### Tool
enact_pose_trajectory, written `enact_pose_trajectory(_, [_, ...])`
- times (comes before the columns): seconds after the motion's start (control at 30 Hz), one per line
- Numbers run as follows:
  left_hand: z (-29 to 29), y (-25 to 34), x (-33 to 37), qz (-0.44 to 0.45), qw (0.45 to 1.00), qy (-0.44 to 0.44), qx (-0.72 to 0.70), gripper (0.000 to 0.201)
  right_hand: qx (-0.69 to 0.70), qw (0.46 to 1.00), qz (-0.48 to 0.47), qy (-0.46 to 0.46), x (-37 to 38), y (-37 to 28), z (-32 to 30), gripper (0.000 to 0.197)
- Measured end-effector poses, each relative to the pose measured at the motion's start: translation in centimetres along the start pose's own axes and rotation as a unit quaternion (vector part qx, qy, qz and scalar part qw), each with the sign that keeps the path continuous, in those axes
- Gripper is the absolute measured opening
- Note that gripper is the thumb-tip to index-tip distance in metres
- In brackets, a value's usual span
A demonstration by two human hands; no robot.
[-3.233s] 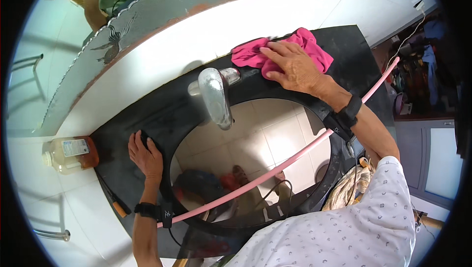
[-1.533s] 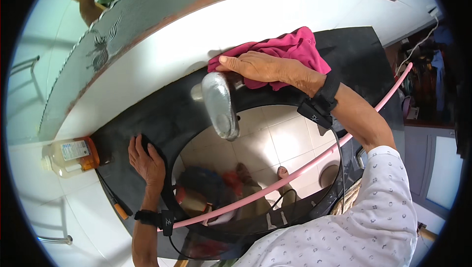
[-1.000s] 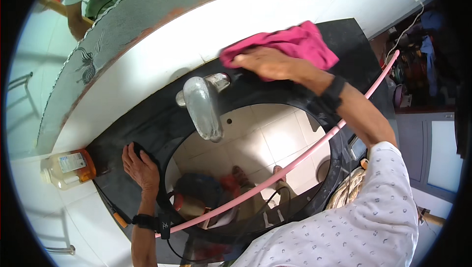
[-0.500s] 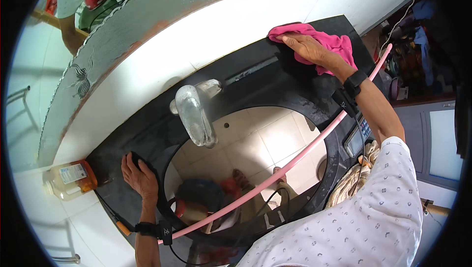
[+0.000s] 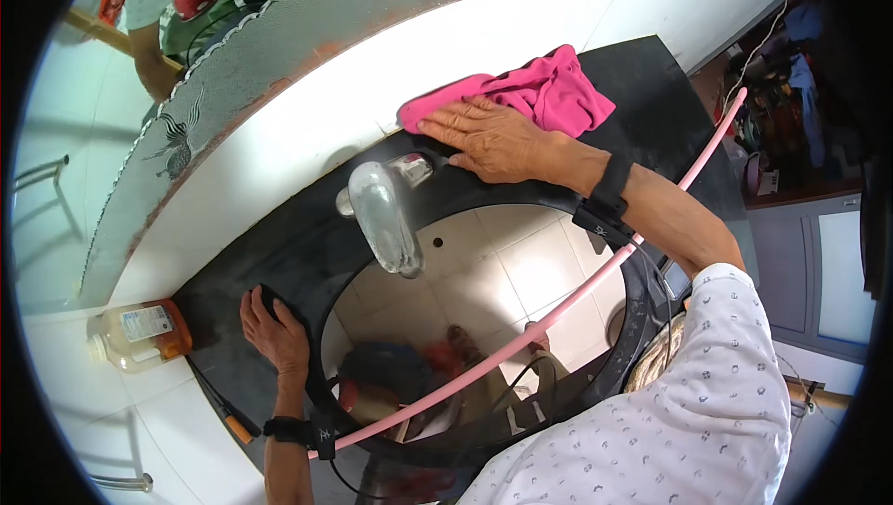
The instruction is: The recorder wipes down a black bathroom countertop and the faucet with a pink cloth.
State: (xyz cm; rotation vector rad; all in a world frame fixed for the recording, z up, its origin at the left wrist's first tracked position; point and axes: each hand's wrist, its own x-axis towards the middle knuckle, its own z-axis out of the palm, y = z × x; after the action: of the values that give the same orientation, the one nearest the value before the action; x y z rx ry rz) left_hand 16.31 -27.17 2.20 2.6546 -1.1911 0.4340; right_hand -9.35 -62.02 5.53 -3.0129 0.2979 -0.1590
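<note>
My right hand (image 5: pixel 498 140) presses a bright pink cloth (image 5: pixel 558 91) onto the back of the black countertop (image 5: pixel 642 77), near the foot of the white wall. Most of the cloth lies bunched beyond the fingers and to their right. Just left of this hand stands a metal faucet (image 5: pixel 383 217). At the left end of the counter my left hand (image 5: pixel 277 333) rests on the black surface, fingers apart and holding nothing. Each wrist wears a black strap with a small device.
A pink tube (image 5: pixel 521 342) runs diagonally across an oval opening (image 5: pixel 330 384), through which floor tiles and feet show. A clear bottle with amber liquid (image 5: pixel 144 335) is at far left. Pale rope (image 5: pixel 651 356) lies beside my right sleeve. A mirror (image 5: pixel 233 68) hangs along the back wall.
My right hand has swept left along the back of the counter toward the faucet, carrying the pink cloth with it. The left hand keeps its place on the counter.
</note>
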Motion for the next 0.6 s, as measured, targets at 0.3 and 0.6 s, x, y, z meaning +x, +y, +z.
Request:
enact_pose_trajectory(0.3, [-0.1, -0.2, 0.2, 0.002, 1.000, 0.004, 0.007, 0.037, -0.111, 0.980, 0.042, 0.159, -0.2, 0.5, -2.7, 0.059])
enact_pose_trajectory(0.6, [-0.1, -0.1, -0.1, 0.004, 1.000, -0.002, 0.001, 0.037, -0.110, 0.964, 0.016, 0.242, -0.5, 0.7, -5.4, 0.054])
